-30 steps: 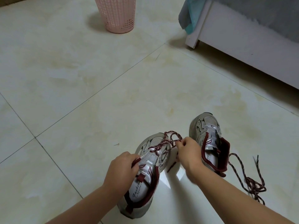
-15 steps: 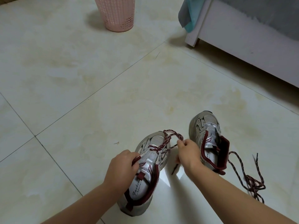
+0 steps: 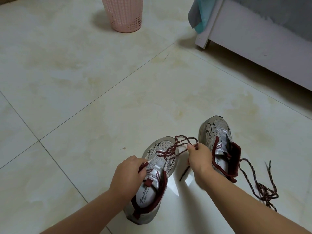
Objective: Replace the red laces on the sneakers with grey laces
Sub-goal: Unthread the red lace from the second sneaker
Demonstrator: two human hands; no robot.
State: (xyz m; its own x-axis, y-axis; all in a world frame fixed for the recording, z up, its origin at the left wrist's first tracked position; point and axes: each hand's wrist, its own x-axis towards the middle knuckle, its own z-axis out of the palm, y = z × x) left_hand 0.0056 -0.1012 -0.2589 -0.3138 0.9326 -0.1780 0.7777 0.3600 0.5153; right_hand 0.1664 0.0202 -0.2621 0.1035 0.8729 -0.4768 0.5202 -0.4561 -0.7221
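Two grey-and-silver sneakers with dark red trim stand on the tiled floor. The left sneaker (image 3: 157, 168) is tipped up, and my left hand (image 3: 129, 173) grips its tongue and collar. A red lace (image 3: 179, 146) is still threaded through its lower eyelets and loops out over the toe. My right hand (image 3: 200, 157) pinches that loop beside the toe. The right sneaker (image 3: 219, 142) stands behind my right hand with no lace in it. A loose red lace (image 3: 260, 186) lies tangled on the floor to its right. No grey lace is in view.
A pink perforated basket (image 3: 125, 14) stands at the far middle of the floor. A white bed frame (image 3: 253, 48) with grey and teal cloth hanging at its corner runs along the right. Pale floor tiles (image 3: 84, 73) stretch to the left and ahead.
My right hand has drawn the red lace loop a little further out and to the right of the left sneaker. My left hand keeps its grip on the tongue.
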